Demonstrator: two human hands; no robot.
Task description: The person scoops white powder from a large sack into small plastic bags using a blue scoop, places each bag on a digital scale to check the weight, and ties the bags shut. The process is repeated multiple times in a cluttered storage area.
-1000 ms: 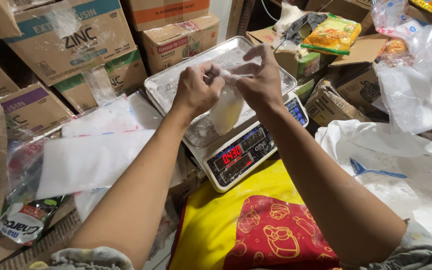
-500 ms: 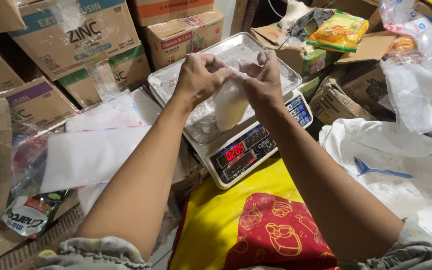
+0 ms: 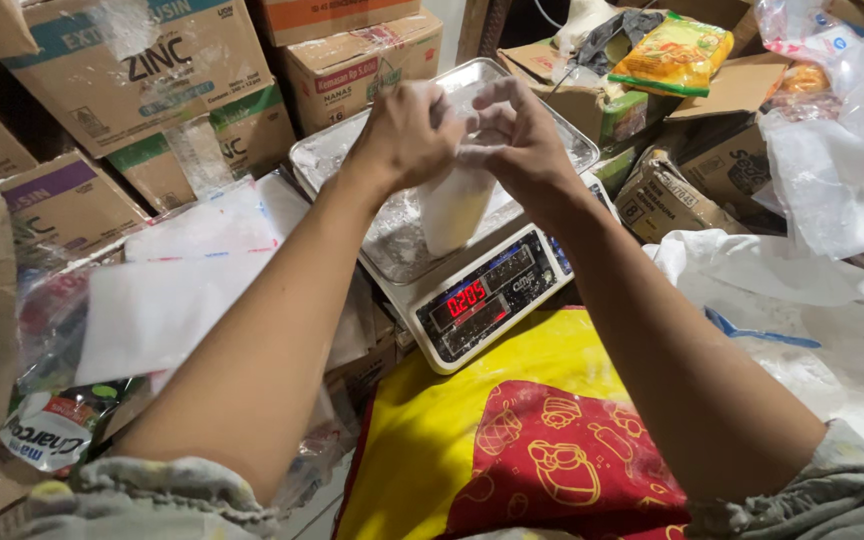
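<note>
Both sets of fingertips pinch the twisted neck of a small clear plastic bag of white powder (image 3: 455, 205), the left hand (image 3: 404, 135) and right hand (image 3: 524, 150) touching above it. The bag now hangs higher than a second ago, its bottom barely resting on the powder-dusted metal scale tray (image 3: 332, 160). The white digital scale (image 3: 487, 295), near centre, still shows red digits, so the bag looks partly lifted.

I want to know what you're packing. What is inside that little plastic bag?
The plastic bag holds white powder, filling its lower part. Both hands, left hand and right hand, pinch its top over the metal tray, so the opening is covered.
</note>
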